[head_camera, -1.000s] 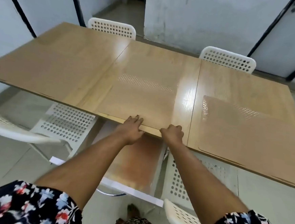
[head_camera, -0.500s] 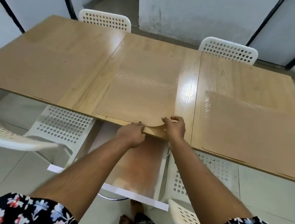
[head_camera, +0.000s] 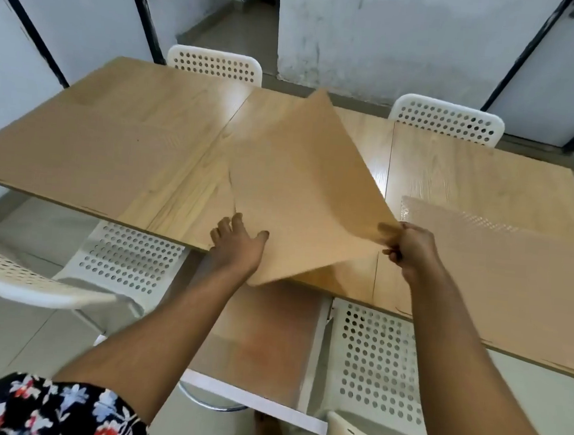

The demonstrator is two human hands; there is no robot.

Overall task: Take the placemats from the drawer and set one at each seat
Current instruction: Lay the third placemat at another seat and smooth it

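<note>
A tan placemat [head_camera: 301, 198] is lifted off the middle of the wooden table [head_camera: 112, 155], tilted up with its far corner in the air. My right hand [head_camera: 408, 249] pinches its right edge. My left hand [head_camera: 238, 248] rests flat with spread fingers at the mat's lower left, by the table's near edge. A second, translucent placemat [head_camera: 501, 268] lies flat on the right part of the table. Below the table edge an open white drawer [head_camera: 261, 352] shows a brownish sheet inside.
White perforated chairs stand around the table: two at the far side [head_camera: 215, 64] [head_camera: 444, 118], one at the near left [head_camera: 124, 259], one at the near right [head_camera: 374, 361]. Another chair back [head_camera: 16, 275] juts in at the left. Grey walls stand behind.
The middle placemat lay flat under both hands. My right hand took its near edge and has swung it up and to the right; my left hand has opened beside it.
</note>
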